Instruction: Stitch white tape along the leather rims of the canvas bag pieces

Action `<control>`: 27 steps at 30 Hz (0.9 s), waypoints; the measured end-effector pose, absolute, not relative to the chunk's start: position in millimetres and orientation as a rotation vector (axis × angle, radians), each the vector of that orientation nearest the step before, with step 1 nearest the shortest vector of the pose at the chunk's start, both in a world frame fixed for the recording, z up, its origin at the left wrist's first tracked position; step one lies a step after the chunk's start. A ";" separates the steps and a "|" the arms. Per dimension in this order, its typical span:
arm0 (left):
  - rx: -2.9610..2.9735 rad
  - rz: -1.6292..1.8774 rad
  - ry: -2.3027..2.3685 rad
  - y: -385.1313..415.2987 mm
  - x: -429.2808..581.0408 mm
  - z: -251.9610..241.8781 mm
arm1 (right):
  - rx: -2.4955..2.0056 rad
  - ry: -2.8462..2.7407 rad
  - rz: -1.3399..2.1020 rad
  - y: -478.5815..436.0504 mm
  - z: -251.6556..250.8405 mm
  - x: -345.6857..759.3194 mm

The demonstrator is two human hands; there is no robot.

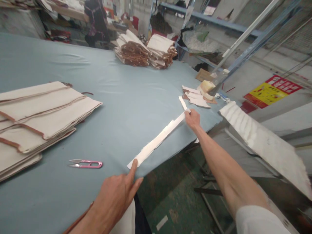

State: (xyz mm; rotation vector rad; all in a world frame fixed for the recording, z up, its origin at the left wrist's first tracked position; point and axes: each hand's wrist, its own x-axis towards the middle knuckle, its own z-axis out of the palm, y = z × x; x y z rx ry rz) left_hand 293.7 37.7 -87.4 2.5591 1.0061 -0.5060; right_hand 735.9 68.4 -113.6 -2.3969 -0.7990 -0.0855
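Observation:
A long, narrow white fabric strip (156, 141) lies slantwise along the near edge of the blue-covered table (117, 113). My left hand (116, 191) rests its index fingertip on the near end of the strip, with the thumb held apart below it. At the far end, my right hand (193, 119) has its fingers closed on the strip, and a short piece of it sticks out beyond them. Pink-handled thread snips (85, 163) lie on the table left of my left hand, touched by neither hand.
Cream fabric pieces with brown edging (53, 113) are stacked at left. Folded bundles (146, 52) stand at the back. More cut pieces (195, 97) lie near the far right corner, beside a yellowish block (207, 86). A white-covered board (265, 146) stands right of the table.

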 end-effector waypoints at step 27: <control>2.412 0.012 0.947 31.0 269.9 -97.6 | -1.410 -0.845 0.713 80.9 -1.4 479.6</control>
